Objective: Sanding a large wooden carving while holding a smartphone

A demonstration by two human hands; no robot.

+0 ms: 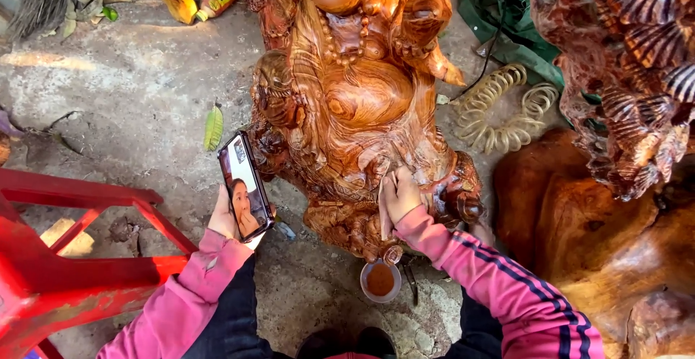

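A large glossy carved wooden statue (355, 98) of a round-bellied figure stands on the concrete floor in front of me. My right hand (397, 198) presses a small pale strip, perhaps sandpaper, against the carving's lower folds. My left hand (226, 218) holds a smartphone (245, 185) upright, its lit screen showing a person. Both arms wear pink sleeves. A small cup of brown liquid (381, 280) sits on the floor just below the statue's base.
A red stool (65, 258) stands at the left. Another carved wooden piece with shell shapes (637, 77) and a big polished stump (608, 243) fill the right. A coiled pale hose (499, 113), green cloth, bottles and a leaf (213, 127) lie on the floor.
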